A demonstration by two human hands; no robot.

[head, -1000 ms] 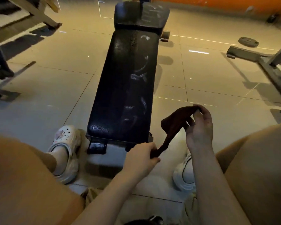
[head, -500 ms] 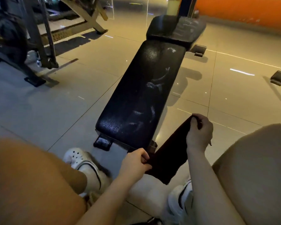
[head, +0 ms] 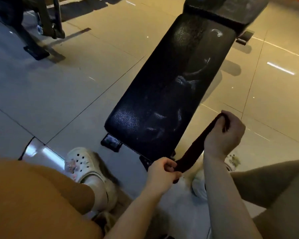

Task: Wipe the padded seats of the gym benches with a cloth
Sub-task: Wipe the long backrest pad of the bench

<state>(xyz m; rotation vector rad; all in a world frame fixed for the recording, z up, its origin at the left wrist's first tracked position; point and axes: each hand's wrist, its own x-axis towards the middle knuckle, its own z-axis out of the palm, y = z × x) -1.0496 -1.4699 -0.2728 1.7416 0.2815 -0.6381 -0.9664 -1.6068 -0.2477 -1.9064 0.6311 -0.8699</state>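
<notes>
A long black padded bench seat [head: 169, 94] stretches away from me across the tiled floor, with pale smears on its surface. A second, shorter pad [head: 226, 9] sits at its far end. Just off the seat's near right corner I hold a dark cloth [head: 195, 149] pulled tight into a narrow band between both hands. My left hand [head: 162, 171] grips its lower end near the bench's front edge. My right hand [head: 224, 133] grips the upper end, to the right of the seat. The cloth does not touch the padding.
My knees fill the bottom corners, and my feet in white clogs [head: 86, 168] stand either side of the bench's front foot [head: 110, 142]. A dark metal machine frame [head: 41, 26] stands at the upper left on the glossy tiled floor [head: 59, 94].
The cloth went from a loose hanging sheet to a taut narrow band between my hands. My view has swung and moved closer to the bench; both hands keep their grip.
</notes>
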